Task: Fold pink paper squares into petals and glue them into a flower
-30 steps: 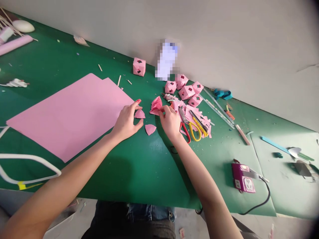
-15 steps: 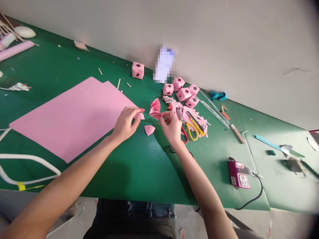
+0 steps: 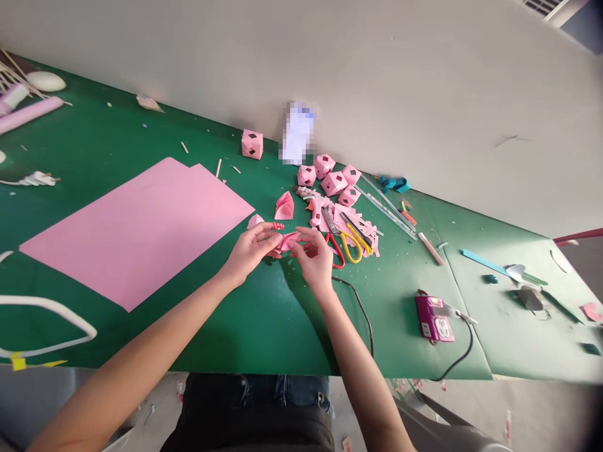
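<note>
Pink folded paper pinched between fingertips of left hand and right hand; creased, petal-like, partly hidden. Writing on phone screen pixelated, unreadable.

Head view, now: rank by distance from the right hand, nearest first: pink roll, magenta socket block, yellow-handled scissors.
From the right hand:
1. Yellow-handled scissors: just to its right.
2. Magenta socket block: farther right, toward the table's near edge.
3. Pink roll: far left end of the table.
</note>
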A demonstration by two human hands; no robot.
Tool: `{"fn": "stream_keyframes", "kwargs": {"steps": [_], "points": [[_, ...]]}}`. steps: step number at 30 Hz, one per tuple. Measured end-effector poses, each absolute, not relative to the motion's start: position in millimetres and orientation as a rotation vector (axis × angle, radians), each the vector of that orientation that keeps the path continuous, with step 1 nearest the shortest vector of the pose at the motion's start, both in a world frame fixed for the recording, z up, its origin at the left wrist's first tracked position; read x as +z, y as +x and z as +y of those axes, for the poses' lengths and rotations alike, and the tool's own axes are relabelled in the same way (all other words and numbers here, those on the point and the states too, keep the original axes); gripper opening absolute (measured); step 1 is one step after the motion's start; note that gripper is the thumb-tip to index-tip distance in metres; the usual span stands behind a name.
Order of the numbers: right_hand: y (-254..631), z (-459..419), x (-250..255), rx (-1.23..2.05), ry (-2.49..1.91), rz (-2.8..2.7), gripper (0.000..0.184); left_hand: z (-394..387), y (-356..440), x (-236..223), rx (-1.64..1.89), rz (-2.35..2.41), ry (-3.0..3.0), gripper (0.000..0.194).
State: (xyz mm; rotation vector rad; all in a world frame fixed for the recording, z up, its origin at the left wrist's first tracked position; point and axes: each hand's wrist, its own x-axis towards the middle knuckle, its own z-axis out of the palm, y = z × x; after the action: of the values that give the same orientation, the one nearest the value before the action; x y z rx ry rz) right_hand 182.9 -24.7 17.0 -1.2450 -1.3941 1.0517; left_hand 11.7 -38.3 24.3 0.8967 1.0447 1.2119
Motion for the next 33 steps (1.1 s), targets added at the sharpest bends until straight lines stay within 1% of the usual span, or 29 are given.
{"fn": "stream_keyframes", "kwargs": {"steps": [3, 5, 8, 10, 20, 26, 33], "points": [[186.1, -25.2, 11.8, 0.956, -1.228, -1.495, 0.031, -38.8, 11.0, 25.2, 1.173, 1.045, 0.86, 0.059], [188.6, -26.2, 10.3, 0.824, -1.225, -1.605, 0.027, -39.2, 10.0, 24.8, 1.148, 1.039, 0.845, 0.057], [191.6, -28.3, 10.6, 0.6, -1.23, -1.769, 0.026, -40.1, 8.5, 24.2, 1.117, 1.0, 0.825, 0.053], [192.8, -29.2, 11.2, 0.513, -1.251, -1.831, 0.026, -40.9, 8.2, 24.3, 1.098, 0.985, 0.821, 0.051], [192.4, -28.5, 4.3, 0.428, -1.323, -1.802, 0.027, -41.4, 10.9, 22.6, 1.1, 1.024, 0.812, 0.05], [190.5, -28.9, 9.3, 0.539, -1.398, -1.632, 0.024, -46.4, 16.6, 20.6, 1.145, 1.047, 0.783, 0.053], [184.7, -29.8, 22.3, 0.873, -1.418, -1.438, 0.037, -48.1, 13.7, 21.2, 1.141, 1.068, 0.823, 0.052]]}}
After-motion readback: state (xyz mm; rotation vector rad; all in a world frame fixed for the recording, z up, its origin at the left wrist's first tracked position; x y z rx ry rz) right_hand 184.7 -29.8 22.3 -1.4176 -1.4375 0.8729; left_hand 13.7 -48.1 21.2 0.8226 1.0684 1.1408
